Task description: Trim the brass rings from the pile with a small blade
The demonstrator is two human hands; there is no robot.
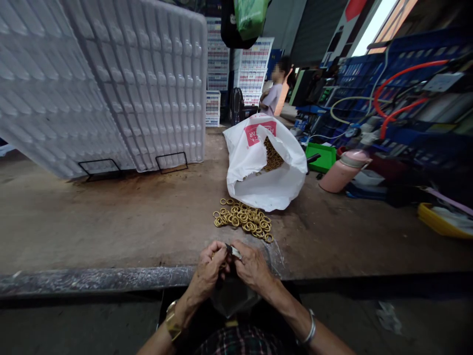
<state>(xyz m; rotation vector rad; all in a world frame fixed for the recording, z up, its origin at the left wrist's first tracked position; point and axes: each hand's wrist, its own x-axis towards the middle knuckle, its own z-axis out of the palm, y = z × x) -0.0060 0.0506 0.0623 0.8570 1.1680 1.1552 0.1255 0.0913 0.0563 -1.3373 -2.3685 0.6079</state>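
Note:
My left hand point(210, 264) is closed just over the table's front edge, with a bit of a brass-coloured ring point(222, 266) showing among its fingers. Close beside it, my right hand point(253, 264) grips a small tool point(235, 252) with a pale handle and a dark tip. That tip meets the left thumb and forefinger; fingers hide the exact contact. Beyond both hands lies a loose pile of brass-coloured rings point(244, 218). Behind the pile, a white plastic sack point(271, 190) lies with its mouth open, and more rings show inside.
Clear plastic moulded trays point(148, 84) stand upright on black wire holders point(172, 161) at left. To the right are a green bin point(320, 157), a pink bottle point(343, 171) and a yellow basket point(443, 222). A person point(272, 96) is in the background near stacked white crates point(251, 64).

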